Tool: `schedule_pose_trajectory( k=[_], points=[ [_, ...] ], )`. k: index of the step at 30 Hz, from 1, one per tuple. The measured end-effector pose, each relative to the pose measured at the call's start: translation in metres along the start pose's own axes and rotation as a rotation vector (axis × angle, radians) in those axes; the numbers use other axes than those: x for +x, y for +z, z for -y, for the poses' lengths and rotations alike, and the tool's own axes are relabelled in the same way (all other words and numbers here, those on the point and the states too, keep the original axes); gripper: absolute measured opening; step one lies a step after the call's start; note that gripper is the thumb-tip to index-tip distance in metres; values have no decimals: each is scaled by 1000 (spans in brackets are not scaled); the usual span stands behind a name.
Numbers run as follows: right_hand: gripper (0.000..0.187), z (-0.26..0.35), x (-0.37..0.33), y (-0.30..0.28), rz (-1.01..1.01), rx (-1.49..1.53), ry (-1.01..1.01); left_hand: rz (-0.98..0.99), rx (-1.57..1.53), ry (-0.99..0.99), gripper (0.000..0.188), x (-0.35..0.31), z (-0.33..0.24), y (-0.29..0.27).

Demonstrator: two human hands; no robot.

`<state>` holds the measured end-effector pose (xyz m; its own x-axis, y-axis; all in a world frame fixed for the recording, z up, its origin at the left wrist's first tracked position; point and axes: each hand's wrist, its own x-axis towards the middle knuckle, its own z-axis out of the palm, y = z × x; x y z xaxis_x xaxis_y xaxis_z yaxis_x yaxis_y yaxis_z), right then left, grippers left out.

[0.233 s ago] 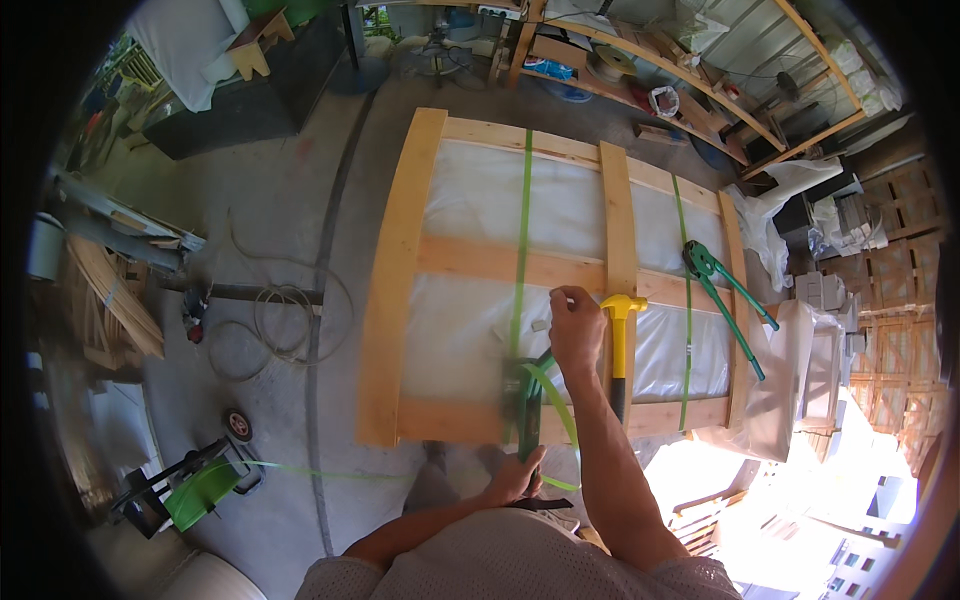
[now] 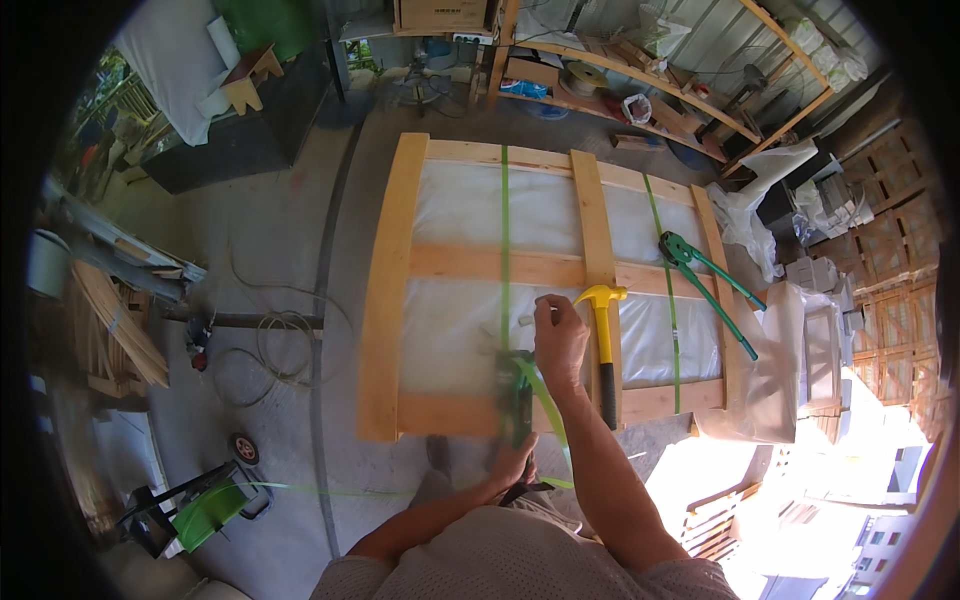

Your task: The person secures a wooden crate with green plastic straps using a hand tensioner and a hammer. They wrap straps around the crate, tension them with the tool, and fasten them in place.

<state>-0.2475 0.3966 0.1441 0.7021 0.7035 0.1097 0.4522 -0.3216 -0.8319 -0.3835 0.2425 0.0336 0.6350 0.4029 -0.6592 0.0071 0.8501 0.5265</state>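
A wooden crate wrapped in clear plastic lies in front of me. One green strap runs over it to a green strapping tensioner, blurred by motion, at the near edge. My left hand is closed round the tensioner's lower handle. Above the tool, my right hand has its fingers curled together; what they hold, if anything, is hidden. A small grey piece shows beside those fingers. Just right of this hand, a yellow claw hammer lies on the slats, and farther right lies a green long-handled strap cutter.
Another green strap crosses the crate's right part. At lower left stands a wheeled strap dispenser, its strap trailing toward me. A coiled hose lies on the floor at left. Loaded shelves stand at the back, stacked pallets at right.
The view has shifted, so the crate sits slightly more to the left. My right hand is lower and nearer the tensioner; my left hand keeps its grip.
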Motion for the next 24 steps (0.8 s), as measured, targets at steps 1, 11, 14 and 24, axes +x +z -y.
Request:
schedule_pose_trajectory(
  k=[1,11,14,24],
  points=[
    [19,6,-6,-8,-4,20,38,36,35,19,44,0,1,-1],
    [15,23,-81,-41,60,-5,9,-72,16,106,38,0,0,2],
    [14,23,-64,-31,13,-48,-8,-72,-119,8,40,-1,-4,4],
    [10,25,-18,-10,42,-152,57,24,-64,-50,45,13,0,-4]
  ],
)
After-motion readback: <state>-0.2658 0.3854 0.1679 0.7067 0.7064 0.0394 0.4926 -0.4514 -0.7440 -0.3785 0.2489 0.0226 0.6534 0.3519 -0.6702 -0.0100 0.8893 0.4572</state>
